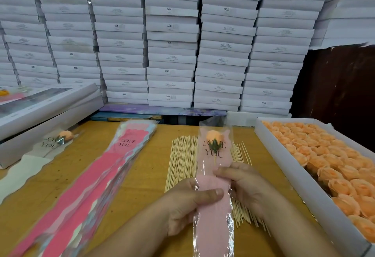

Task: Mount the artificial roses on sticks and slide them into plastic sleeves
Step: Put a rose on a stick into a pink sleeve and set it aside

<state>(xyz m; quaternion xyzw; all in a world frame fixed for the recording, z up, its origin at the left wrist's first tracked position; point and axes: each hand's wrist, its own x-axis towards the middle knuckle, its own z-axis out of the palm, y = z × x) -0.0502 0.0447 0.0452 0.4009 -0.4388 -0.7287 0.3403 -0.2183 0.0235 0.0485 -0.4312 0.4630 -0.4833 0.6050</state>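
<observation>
The step in hand looks like seating the mounted rose fully in its plastic sleeve, and doing it well probably means keeping the sleeve straight and lightly taut so the stick runs down the middle and the bloom sits just above the "LOVE YOU" print without crushing; the sleeve stands above the spread of sticks on the tabletop, rose at its far end; the left hand is curled round the sleeve's lower part, thumb pressed across the pink front; the right hand pinches the sleeve's other edge a little nearer the rose, fingers bent onto the plastic; right of the sticks lies a tray of loose roses; left of them a pile of empty sleeves, and further left one finished rose.
</observation>
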